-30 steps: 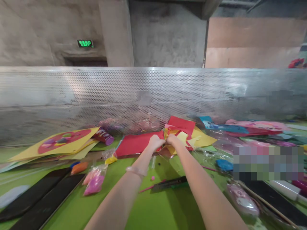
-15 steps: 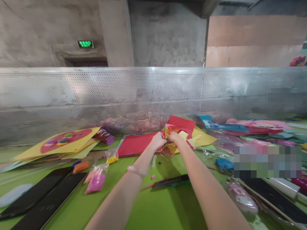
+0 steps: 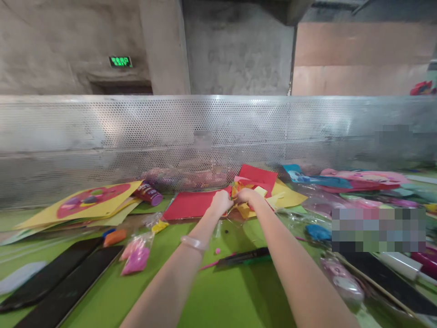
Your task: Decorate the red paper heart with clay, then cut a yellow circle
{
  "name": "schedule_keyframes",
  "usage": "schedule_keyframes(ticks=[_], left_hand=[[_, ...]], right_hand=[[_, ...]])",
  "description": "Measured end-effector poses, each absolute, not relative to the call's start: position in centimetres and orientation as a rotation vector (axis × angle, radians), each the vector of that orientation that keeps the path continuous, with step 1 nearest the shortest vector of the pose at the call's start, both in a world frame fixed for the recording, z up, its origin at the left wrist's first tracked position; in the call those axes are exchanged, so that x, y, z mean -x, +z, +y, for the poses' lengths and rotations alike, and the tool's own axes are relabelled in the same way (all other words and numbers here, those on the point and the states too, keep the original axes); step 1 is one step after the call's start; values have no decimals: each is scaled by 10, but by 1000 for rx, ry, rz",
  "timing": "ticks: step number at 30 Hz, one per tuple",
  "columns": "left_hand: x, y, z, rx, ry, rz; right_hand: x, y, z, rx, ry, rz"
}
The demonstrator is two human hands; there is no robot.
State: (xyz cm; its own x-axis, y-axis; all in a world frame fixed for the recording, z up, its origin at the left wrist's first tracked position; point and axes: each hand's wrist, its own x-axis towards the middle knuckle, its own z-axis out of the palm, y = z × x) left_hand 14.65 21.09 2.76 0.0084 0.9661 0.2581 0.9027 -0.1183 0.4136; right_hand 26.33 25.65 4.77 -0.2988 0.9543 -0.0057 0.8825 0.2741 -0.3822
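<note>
At the far part of the green table, my left hand (image 3: 221, 201) and my right hand (image 3: 248, 196) are close together, fingers curled and closed. Between their fingertips is a small crumpled yellow-and-red piece (image 3: 234, 190), perhaps paper or wrapping; its exact kind is unclear. My left hand is over the right end of a red paper sheet (image 3: 187, 205). Yellow paper pieces (image 3: 278, 198) and another red sheet (image 3: 259, 175) lie just beyond and beside my right hand. A translucent bracelet (image 3: 194, 243) circles my left wrist.
Dark flat slabs (image 3: 58, 259) and a pink clay bag (image 3: 138, 257) lie left. A black cutter-like tool (image 3: 242, 257) rests between my forearms. Blue clay (image 3: 318, 231) and a pink case (image 3: 343, 282) are right. A perforated metal barrier (image 3: 164, 132) stands behind.
My left hand has shifted slightly left, opening a small gap from my right hand. The red sheet beneath it has slid a little left too. My right hand barely moved.
</note>
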Motion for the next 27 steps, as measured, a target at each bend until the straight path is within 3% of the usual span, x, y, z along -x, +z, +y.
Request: schedule_keyframes(ticks=[27], left_hand=[[-136,23,216,-1911,758,1877]], right_hand=[[-268,57,240,1609,588,-2429]])
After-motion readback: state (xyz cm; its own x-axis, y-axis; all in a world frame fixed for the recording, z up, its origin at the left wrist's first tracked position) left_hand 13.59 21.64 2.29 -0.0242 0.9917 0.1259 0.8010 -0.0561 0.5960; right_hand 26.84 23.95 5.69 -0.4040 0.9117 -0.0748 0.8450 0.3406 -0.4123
